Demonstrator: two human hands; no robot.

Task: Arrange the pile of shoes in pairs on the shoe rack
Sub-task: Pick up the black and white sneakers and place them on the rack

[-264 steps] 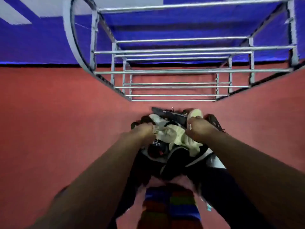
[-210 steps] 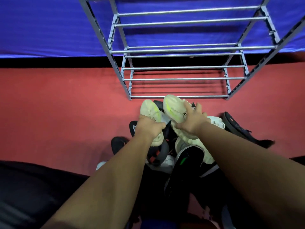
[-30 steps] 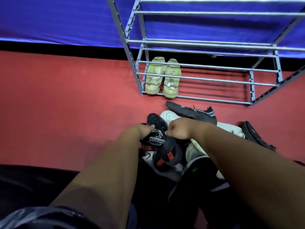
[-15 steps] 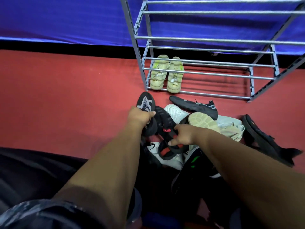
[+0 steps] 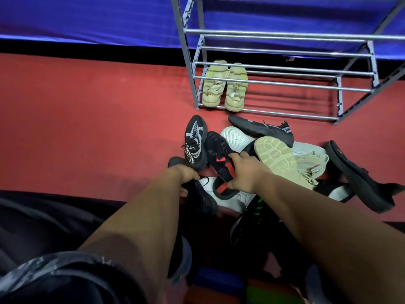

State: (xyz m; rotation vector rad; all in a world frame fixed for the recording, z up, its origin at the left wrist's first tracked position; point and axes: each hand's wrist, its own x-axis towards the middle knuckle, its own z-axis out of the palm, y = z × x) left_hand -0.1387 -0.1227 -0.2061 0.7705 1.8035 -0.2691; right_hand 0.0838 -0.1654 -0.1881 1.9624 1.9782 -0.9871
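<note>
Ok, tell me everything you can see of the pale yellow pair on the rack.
The pale yellow pair of shoes sits side by side on the shoe rack, at the left end of its lowest tier, toes pointing away toward the blue wall. They look like chunky foam or knit, with ridged edges and neon-yellow marks near the toes. Rack bars cross in front of them. Neither hand touches them.

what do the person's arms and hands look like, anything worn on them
Both forearms are bare from elbow to wrist, and the left hand and right hand are bare too: no gloves, watch, bracelet or rings show. The only clothing on an arm is a dark grey mottled sleeve at the upper left arm. No upper right arm is in view.
</note>
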